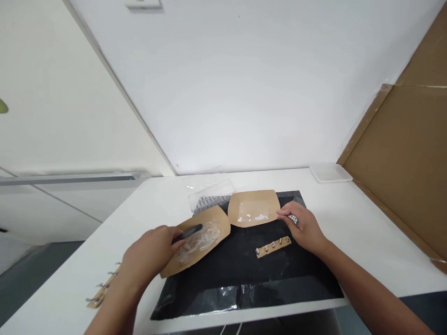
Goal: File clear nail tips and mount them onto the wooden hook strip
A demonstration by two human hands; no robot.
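Note:
My left hand (157,249) is closed round a dark grey, slim tool with a rounded tip (191,231); its exact kind is unclear. The tool's tip hangs over a brown card tray (218,215) that bears a heap of clear plastic pieces (204,237). At the right edge of a second brown card tray (254,196), my right hand (302,223) is closed in a pinch. A bit of something with a black-and-white pattern (293,218) shows at its fingers. Small white bits (261,217) lie in that second tray. Nearby is a card strip (273,246) with several small metal-and-white pieces upright on it.
Both trays and the strip rest on a black mat (226,265) on a white table (366,232). Behind stands a clear plastic case (213,190). A shallow clear tray (330,173) sits back right, beside a cardboard wall (401,153). Another studded strip (101,293) lies left.

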